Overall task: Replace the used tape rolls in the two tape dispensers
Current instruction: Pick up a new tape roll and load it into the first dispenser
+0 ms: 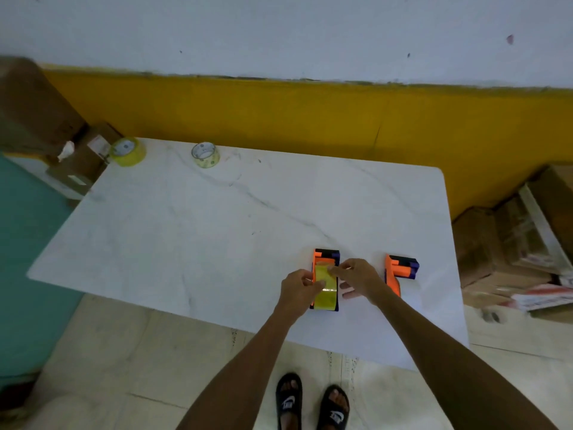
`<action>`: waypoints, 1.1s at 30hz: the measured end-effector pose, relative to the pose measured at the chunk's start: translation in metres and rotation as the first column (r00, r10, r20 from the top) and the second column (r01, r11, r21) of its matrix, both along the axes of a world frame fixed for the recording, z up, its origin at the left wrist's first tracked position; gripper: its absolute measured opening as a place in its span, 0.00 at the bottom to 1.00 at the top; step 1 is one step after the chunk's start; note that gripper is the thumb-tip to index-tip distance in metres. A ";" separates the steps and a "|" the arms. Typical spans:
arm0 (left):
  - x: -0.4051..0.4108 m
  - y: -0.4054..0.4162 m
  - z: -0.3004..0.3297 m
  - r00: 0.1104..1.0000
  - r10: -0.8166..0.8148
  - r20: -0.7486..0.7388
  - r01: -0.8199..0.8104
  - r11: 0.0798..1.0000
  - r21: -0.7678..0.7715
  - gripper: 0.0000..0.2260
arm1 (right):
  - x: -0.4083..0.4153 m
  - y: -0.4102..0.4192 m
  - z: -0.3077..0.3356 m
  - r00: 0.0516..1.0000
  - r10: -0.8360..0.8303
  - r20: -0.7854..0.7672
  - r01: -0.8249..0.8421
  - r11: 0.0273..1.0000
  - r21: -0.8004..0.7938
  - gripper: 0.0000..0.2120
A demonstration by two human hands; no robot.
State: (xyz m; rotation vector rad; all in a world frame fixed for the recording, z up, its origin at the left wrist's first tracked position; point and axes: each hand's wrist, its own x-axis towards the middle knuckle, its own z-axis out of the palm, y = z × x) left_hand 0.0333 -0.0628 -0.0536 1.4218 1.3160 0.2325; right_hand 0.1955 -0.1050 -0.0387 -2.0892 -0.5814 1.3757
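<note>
White table [186, 231], dispenser [325, 280] near front edge

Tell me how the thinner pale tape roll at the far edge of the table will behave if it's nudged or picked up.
The pale, nearly clear tape roll lies flat on the white marble-look table, so it would probably slide, not roll. Its thin winding around a wide hollow core suggests it is light. Stood on edge, it would likely roll.

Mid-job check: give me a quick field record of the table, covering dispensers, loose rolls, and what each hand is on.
dispenser in work: orange dispenser with yellow tape roll, near edge
second dispenser: empty dispenser, to its right
loose rolls: yellow roll and clear roll, far left
left hand: on the roll's left side
right hand: fingers pinching at the roll's top
surface: white table
</note>
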 end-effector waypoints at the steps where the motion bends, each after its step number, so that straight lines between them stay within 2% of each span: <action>1: 0.000 0.001 -0.001 1.000 -0.007 -0.005 0.007 1.000 0.019 0.15 | 0.003 0.005 -0.001 0.999 0.001 0.038 -0.001 1.000 0.005 0.13; 2: 0.000 0.001 -0.001 1.000 -0.013 -0.010 0.013 0.999 0.040 0.14 | 0.006 0.011 -0.002 0.996 0.021 0.089 -0.023 0.999 0.022 0.13; 4: -0.001 0.002 -0.003 1.000 -0.012 -0.011 0.013 0.998 0.069 0.14 | 0.011 0.024 -0.002 0.949 0.183 0.257 -0.198 0.979 0.036 0.11; 7: -0.002 0.005 -0.008 1.000 -0.020 -0.010 0.020 0.997 0.081 0.14 | 0.008 0.043 -0.002 0.773 0.469 0.428 -0.480 0.873 -0.089 0.12; 9: -0.003 0.006 -0.012 0.999 -0.039 -0.015 0.041 0.995 0.088 0.15 | 0.008 0.055 -0.008 0.669 0.573 0.474 -0.539 0.813 -0.221 0.12; 13: -0.004 0.008 -0.007 0.998 -0.065 -0.019 0.067 0.991 0.118 0.15 | 0.009 0.074 -0.016 0.628 0.611 0.481 -0.528 0.789 -0.314 0.14; 19: -0.006 0.010 -0.013 0.997 -0.069 -0.026 0.072 0.983 0.170 0.16 | 0.010 0.084 -0.016 0.473 0.731 0.491 -0.591 0.677 -0.439 0.15; 22: -0.006 0.011 -0.015 0.996 -0.085 -0.030 0.089 0.979 0.181 0.16 | 0.014 0.081 -0.018 0.445 0.742 0.502 -0.635 0.657 -0.407 0.09; 24: -0.006 0.009 -0.014 0.996 -0.086 -0.018 0.087 0.980 0.181 0.16 | 0.014 0.078 -0.023 0.478 0.703 0.527 -0.630 0.692 -0.352 0.05; 27: -0.006 0.007 -0.013 0.997 -0.072 -0.013 0.073 0.983 0.166 0.19 | 0.013 0.073 -0.026 0.503 0.668 0.548 -0.644 0.713 -0.278 0.08; 29: -0.006 0.007 -0.014 0.996 -0.086 -0.026 0.089 0.984 0.151 0.24 | 0.012 0.071 -0.028 0.435 0.679 0.592 -0.693 0.672 -0.262 0.09; 33: -0.007 0.005 -0.012 0.998 -0.059 -0.003 0.059 0.992 0.115 0.24 | 0.010 0.068 -0.032 0.309 0.653 0.691 -0.723 0.634 -0.275 0.08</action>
